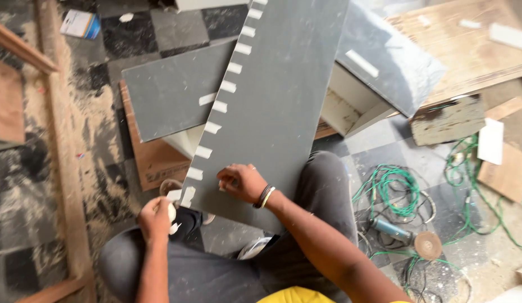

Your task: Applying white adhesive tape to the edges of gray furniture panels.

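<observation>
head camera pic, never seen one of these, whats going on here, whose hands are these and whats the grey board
The one picture comes from a camera worn on a person's head, looking down at their own lap and hands. A long grey board rests across their knees, with a row of short white tape strips stuck along its left edge. The right hand presses on the board near the lowest strips. The left hand holds a small roll of white tape beside the board's corner. Around them lie sawdust on the floor, more grey boards, green cable and an angle grinder.

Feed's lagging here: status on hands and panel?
Left hand grips a tape roll. Right hand presses the grey panel, beside the tape strips. Nothing obstructing.
</observation>
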